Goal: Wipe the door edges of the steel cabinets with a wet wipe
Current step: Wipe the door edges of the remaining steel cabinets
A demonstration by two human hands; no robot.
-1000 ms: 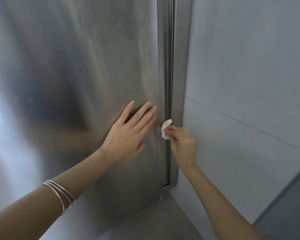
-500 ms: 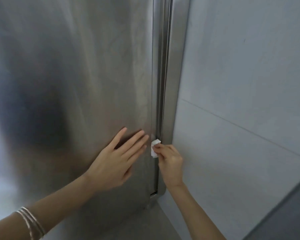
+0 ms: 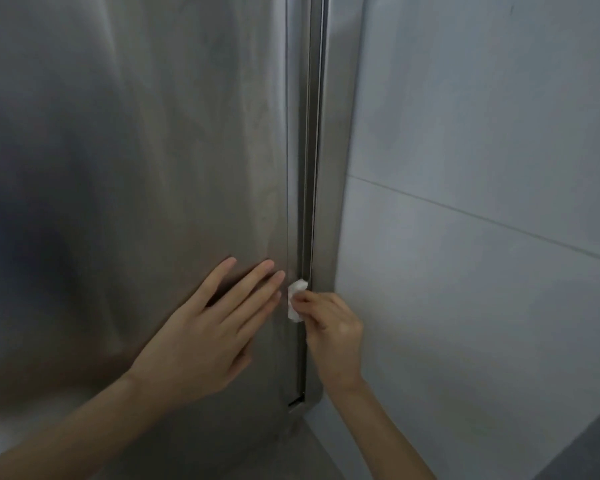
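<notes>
Carried lower down the door edge (image 3: pixel 296 168) than a second ago, closer to the bottom corner, together with the wet wipe (image 3: pixel 296 299). Hardly shifted in the last half second, though hard to judge with the view itself swinging.

Pinching that wipe with the right hand (image 3: pixel 333 327), fingertips curled round a small wadded pad and pressing it against the narrow steel lip, low on the door and somewhat above the corner. Bracing with the left hand (image 3: pixel 208 337), fingers straight and flat on the cabinet door (image 3: pixel 136 168), tips just beside the wipe, gripping nothing.

On handling, as a judgement: almost weightless, soft and damp, ready to bunch, fold or snag on a sharp sheet-metal lip. Likely to slide out of a loose pinch on slick steel. Best taken at the back of the wad between thumb and forefinger, leaving a thick fold forward to ride the edge and dip into the dark groove (image 3: pixel 310 202) beside it. Worth refolding to a clean face once greyed. No force needed on the door itself: stiff, smooth, heavy-looking, and shut or nearly so, with no telling which from here.

Further out: a steel frame post (image 3: pixel 342 133) right of the groove, then a pale tiled wall (image 3: pixel 482 271) with one grout line. Only a short stretch of edge left below the wipe.
</notes>
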